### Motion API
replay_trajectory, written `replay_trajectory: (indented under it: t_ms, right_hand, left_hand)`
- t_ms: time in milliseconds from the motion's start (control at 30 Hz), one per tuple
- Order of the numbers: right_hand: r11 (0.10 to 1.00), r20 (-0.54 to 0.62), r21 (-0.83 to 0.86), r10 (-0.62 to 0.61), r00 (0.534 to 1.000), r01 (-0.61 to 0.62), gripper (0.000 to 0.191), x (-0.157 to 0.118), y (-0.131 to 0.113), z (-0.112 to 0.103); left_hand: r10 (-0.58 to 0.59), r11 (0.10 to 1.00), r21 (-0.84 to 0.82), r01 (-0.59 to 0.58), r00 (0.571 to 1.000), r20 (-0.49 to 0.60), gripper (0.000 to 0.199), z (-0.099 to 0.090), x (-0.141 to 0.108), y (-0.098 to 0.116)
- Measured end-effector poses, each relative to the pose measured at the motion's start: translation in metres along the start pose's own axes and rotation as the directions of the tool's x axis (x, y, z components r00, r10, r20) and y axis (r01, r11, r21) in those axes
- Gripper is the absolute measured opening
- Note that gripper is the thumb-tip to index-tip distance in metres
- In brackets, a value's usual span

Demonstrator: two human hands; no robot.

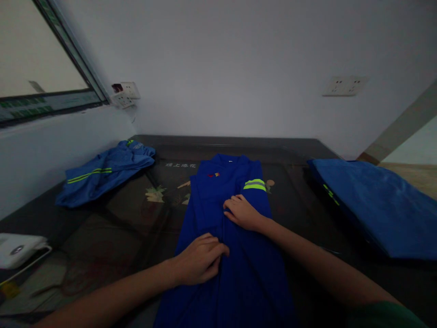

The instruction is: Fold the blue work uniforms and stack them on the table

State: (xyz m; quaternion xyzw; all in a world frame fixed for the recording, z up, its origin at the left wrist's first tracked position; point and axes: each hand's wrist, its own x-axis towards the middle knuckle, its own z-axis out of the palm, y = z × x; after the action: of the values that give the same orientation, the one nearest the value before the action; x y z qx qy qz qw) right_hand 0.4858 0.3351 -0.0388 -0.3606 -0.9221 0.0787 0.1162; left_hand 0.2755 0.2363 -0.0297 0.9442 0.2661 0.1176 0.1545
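A long blue garment (221, 214) lies lengthwise on the dark table (297, 196), its collar toward the wall. One sleeve with a yellow-green and grey band (254, 184) is folded over its right side. My left hand (203, 258) rests on the lower middle of the cloth, fingers curled; whether it pinches fabric is hidden. Higher up and to the right, my right hand (241, 212) touches the cloth near the centre line, its fingers bent and slightly apart.
A crumpled blue garment (109, 168) lies at the left, and a folded blue stack (375, 205) at the right. Near the left edge are a white device (20, 250) and its cable. The wall (221, 68) with sockets stands behind the table.
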Motion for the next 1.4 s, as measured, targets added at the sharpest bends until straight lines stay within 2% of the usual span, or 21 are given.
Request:
replay_trajectory:
  t_ms: [167,233,300,433,500,600,700,800,900,967,1033,1167,1267,1400]
  right_hand:
    - [0.999,-0.187,-0.031,0.002,0.982,-0.008,0.031,-0.005,0.002,0.007]
    - [0.999,-0.226,-0.031,0.035,0.973,-0.043,0.036,-0.006,0.005,0.010]
    - [0.995,-0.234,-0.030,0.090,0.968,-0.100,0.040,-0.006,0.008,0.015]
    - [0.987,-0.173,0.032,0.163,0.971,-0.160,0.047,-0.006,0.015,0.020]
    - [0.979,-0.155,0.146,0.162,0.975,-0.139,0.049,-0.005,0.024,0.015]
    - [0.925,-0.213,0.354,0.221,0.952,-0.136,0.043,0.000,0.049,-0.004]
    - [0.912,-0.269,0.385,0.261,0.927,-0.145,0.025,0.006,0.074,-0.027]
    - [0.950,-0.152,0.309,0.095,0.984,-0.044,0.017,0.010,0.089,-0.038]
    - [0.968,-0.004,0.249,-0.039,0.999,0.038,0.022,0.012,0.095,-0.035]
    - [0.979,0.030,0.202,-0.047,0.998,0.040,0.025,0.012,0.096,-0.031]
    - [0.988,0.036,0.150,-0.034,0.999,0.029,0.027,0.012,0.096,-0.029]
    - [0.998,0.055,0.055,-0.027,0.998,0.024,0.032,0.015,0.094,-0.029]
    - [1.000,0.054,0.004,-0.018,0.998,0.017,0.033,0.016,0.092,-0.028]
    - [1.000,0.051,-0.011,-0.014,0.999,0.015,0.035,0.016,0.090,-0.026]
  left_hand:
    - [-0.122,0.978,0.158,0.133,0.989,-0.080,0.022,-0.008,0.021,-0.003]
    - [-0.152,0.963,0.205,0.178,0.979,-0.137,0.030,-0.009,0.031,-0.009]
    - [-0.148,0.961,0.212,0.178,0.977,-0.153,0.043,-0.006,0.036,-0.016]
    - [-0.129,0.969,0.206,0.137,0.990,-0.053,0.061,0.006,0.034,-0.024]
    - [-0.134,0.973,0.184,0.137,0.991,-0.028,0.061,0.007,0.032,-0.026]
    - [-0.168,0.981,0.094,0.172,0.985,-0.045,0.052,-0.002,0.035,-0.027]
    - [-0.244,0.969,0.021,0.247,0.963,-0.111,0.042,-0.018,0.050,-0.033]
    - [-0.341,0.939,0.016,0.345,0.933,-0.118,0.031,-0.027,0.072,-0.041]
    - [-0.377,0.926,-0.006,0.378,0.924,-0.063,0.028,-0.025,0.089,-0.048]
    - [-0.377,0.924,-0.090,0.372,0.925,-0.044,0.025,-0.021,0.096,-0.051]
    - [-0.402,0.886,-0.256,0.386,0.916,-0.012,0.019,-0.018,0.100,-0.055]
    - [-0.449,0.704,-0.581,0.408,0.890,0.081,0.008,-0.017,0.103,-0.061]
    - [-0.467,0.639,-0.646,0.416,0.878,0.103,0.010,-0.018,0.106,-0.064]
    - [-0.494,0.662,-0.615,0.428,0.866,0.072,0.014,-0.017,0.109,-0.069]
